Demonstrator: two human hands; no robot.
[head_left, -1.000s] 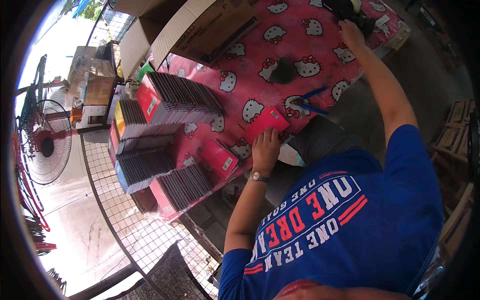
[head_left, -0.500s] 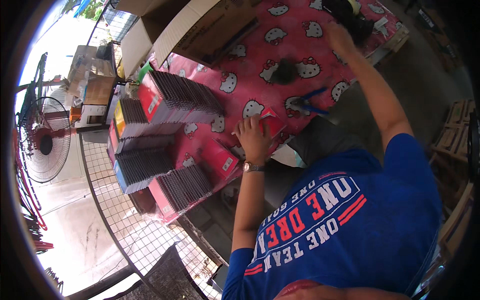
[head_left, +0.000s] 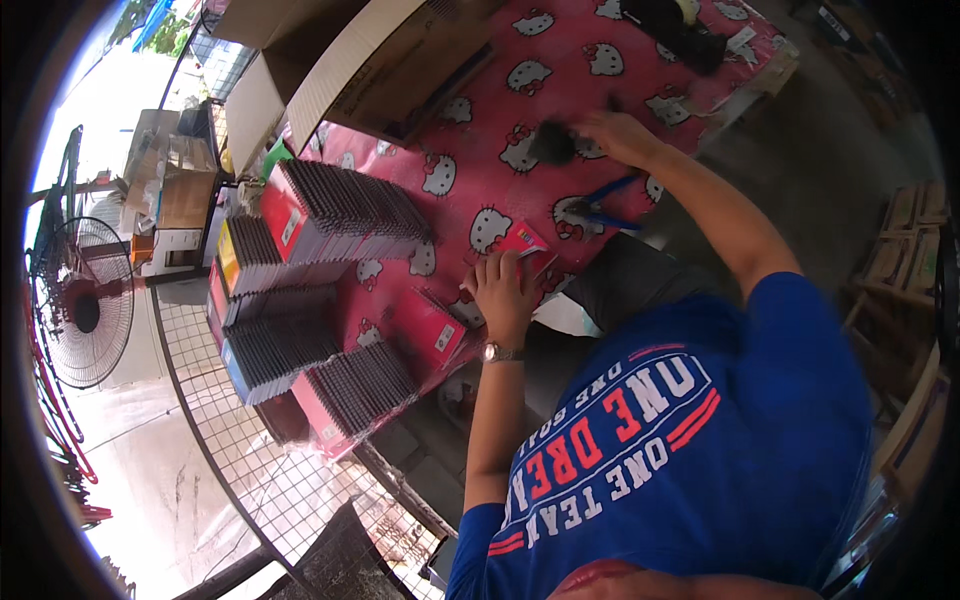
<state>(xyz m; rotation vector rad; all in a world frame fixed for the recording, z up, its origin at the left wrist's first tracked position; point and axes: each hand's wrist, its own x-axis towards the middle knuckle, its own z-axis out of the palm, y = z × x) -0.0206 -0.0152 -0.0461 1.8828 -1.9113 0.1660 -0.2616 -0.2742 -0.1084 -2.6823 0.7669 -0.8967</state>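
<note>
My left hand (head_left: 502, 288), a watch at its wrist, lies with fingers spread on the near part of a small red notebook (head_left: 530, 243) by the table's near edge. My right hand (head_left: 622, 138) is over the table to the right, its fingers smeared by motion. Just left of its fingertips is a dark, fuzzy-looking lump (head_left: 553, 144); whether they touch, I cannot tell. Between my hands lies a blue-handled tool like pliers (head_left: 608, 200), its handles spread. More red notebooks (head_left: 425, 325) lie flat to the left of my left hand.
Several stacks of spiral-bound notebooks (head_left: 345, 205) stand at the table's left side. Behind them is an open cardboard box (head_left: 400, 75). A black object (head_left: 675, 35) lies at the far right of the pink patterned cloth (head_left: 480, 185). A fan (head_left: 85, 305) stands at far left.
My right hand has come left and nearer, from beside the black object to the dark lump. My left hand stays on the red notebook. The whole view has shifted slightly.
</note>
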